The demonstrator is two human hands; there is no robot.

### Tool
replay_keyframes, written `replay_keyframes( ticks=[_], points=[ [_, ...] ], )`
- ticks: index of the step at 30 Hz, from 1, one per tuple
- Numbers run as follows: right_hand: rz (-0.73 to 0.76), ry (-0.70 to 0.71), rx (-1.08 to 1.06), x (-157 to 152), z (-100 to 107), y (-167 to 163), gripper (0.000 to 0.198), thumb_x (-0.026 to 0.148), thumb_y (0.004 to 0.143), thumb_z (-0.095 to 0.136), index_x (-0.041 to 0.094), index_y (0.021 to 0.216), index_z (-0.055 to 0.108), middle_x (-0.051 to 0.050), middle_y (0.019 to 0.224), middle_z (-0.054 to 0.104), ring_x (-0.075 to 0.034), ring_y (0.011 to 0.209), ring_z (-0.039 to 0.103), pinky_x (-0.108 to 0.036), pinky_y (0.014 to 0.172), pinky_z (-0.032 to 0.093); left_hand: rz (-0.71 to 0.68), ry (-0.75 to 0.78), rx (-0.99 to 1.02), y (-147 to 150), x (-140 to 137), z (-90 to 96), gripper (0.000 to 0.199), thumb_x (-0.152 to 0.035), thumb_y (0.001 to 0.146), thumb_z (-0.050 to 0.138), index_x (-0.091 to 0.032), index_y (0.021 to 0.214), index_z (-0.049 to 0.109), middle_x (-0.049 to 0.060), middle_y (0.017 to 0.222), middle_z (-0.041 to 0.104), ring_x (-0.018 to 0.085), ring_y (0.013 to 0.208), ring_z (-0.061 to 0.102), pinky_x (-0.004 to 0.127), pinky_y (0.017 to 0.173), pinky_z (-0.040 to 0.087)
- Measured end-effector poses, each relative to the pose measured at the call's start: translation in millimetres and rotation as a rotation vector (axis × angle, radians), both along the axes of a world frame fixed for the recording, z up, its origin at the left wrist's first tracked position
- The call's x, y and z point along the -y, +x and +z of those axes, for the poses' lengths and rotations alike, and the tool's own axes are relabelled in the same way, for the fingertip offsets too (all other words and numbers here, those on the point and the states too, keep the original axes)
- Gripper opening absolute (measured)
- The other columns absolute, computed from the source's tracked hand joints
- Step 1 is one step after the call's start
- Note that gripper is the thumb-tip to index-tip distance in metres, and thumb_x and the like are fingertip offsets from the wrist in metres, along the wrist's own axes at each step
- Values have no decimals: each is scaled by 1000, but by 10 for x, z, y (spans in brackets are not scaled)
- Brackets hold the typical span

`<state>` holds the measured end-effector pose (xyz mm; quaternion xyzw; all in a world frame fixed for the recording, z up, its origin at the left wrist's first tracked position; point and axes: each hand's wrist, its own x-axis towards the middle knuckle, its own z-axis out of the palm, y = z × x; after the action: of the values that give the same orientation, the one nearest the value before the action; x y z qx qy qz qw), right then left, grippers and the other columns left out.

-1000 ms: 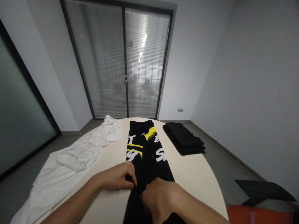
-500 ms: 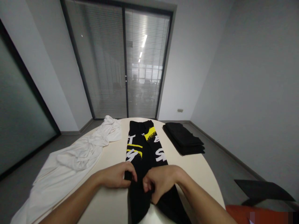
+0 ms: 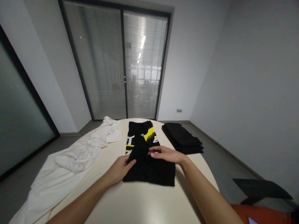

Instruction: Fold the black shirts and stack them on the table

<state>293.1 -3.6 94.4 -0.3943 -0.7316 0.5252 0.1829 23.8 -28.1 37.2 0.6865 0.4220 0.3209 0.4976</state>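
Observation:
Black trousers [image 3: 149, 169] with white lettering and yellow print lie in front of me, their legs doubled back over the upper part. The waistband points away from me. At the left edge of the doubled legs, my left hand [image 3: 122, 169] pinches the cloth, thumb on top and fingers mostly hidden beneath. My right hand [image 3: 165, 154] rests over the right side of the fold, palm down, its fingers stretched out and the thumb apart from them.
A crumpled white cloth [image 3: 74, 161] sprawls along the left of the round pale table [image 3: 149, 208]. Folded black garments [image 3: 182, 137] sit stacked at the back right. An orange-red seat [image 3: 261, 214] and a black chair part [image 3: 261, 188] are at lower right.
Both hands have moved away from me, and the trouser legs have been folded up over the upper part. My right hand's curled fingers have straightened.

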Motion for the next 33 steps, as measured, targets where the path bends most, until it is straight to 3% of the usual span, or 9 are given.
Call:
replay_keyframes(
  ticks=[4, 7, 11, 16, 20, 23, 25, 29, 33],
  points=[
    [132, -45, 20, -18, 38, 210, 96, 36, 65, 85, 20, 149, 41, -13, 151, 45, -26, 139, 41, -40, 115, 32, -31, -48, 93, -4, -23, -24, 39, -44, 88, 59, -14, 110, 67, 7, 97, 74, 27, 95, 67, 36, 85, 50],
    [132, -20, 45, -59, -20, 270, 84, 25, 68, 79, 18, 145, 47, -13, 149, 48, -26, 139, 42, -41, 115, 33, -24, -15, 115, 6, -14, -14, 40, -39, 88, 59, -15, 120, 64, 8, 110, 73, 27, 102, 66, 39, 94, 48],
    [11, 77, 59, -103, -121, 175, 62, 14, 69, 69, 14, 131, 61, -13, 131, 64, -25, 122, 59, -42, 108, 42, 12, 68, 80, 28, 8, 33, 42, -39, 89, 58, -17, 124, 63, 9, 123, 69, 28, 113, 61, 41, 104, 42],
    [-64, 418, 28, -100, -186, -9, 53, 4, 73, 52, 19, 122, 65, -6, 122, 69, -20, 114, 63, -38, 106, 45, 71, 74, 91, 36, 2, 50, 46, -49, 94, 51, -17, 124, 63, 7, 126, 68, 27, 115, 59, 38, 106, 40],
    [-199, 595, 227, -123, -277, -15, 50, 17, 81, 59, 19, 131, 60, -10, 121, 68, -24, 111, 63, -39, 101, 46, 113, 118, 30, 12, -18, 14, 49, -54, 94, 49, -17, 123, 63, 8, 123, 68, 26, 114, 60, 38, 105, 41],
    [-226, 552, 439, -165, -366, 36, 42, 37, 82, 67, 17, 119, 66, -12, 111, 70, -26, 101, 65, -37, 90, 49, 65, 129, -42, -8, -28, -31, 48, -51, 92, 54, -17, 125, 61, 10, 122, 69, 27, 111, 62, 38, 100, 46],
    [-216, 542, 512, -188, -403, 62, 33, 40, 82, 66, 17, 106, 70, -11, 105, 70, -25, 97, 65, -34, 86, 48, 46, 146, -72, -20, -38, -59, 47, -47, 91, 57, -17, 126, 60, 10, 121, 69, 27, 109, 64, 37, 98, 47],
    [-162, 515, 512, -201, -396, 94, 24, 38, 83, 65, 19, 96, 71, -7, 95, 71, -20, 86, 64, -29, 77, 45, -2, 146, -107, -61, -55, -47, 39, -41, 91, 55, -16, 121, 63, 9, 117, 71, 26, 105, 65, 36, 96, 48],
    [-37, 321, 486, -170, -321, 154, 31, 43, 80, 68, 17, 97, 71, -2, 82, 69, -15, 72, 58, -25, 65, 42, -190, 14, -117, -140, -25, 88, 35, -39, 88, 59, -17, 114, 65, 6, 112, 72, 26, 106, 63, 37, 97, 48]
  ],
)
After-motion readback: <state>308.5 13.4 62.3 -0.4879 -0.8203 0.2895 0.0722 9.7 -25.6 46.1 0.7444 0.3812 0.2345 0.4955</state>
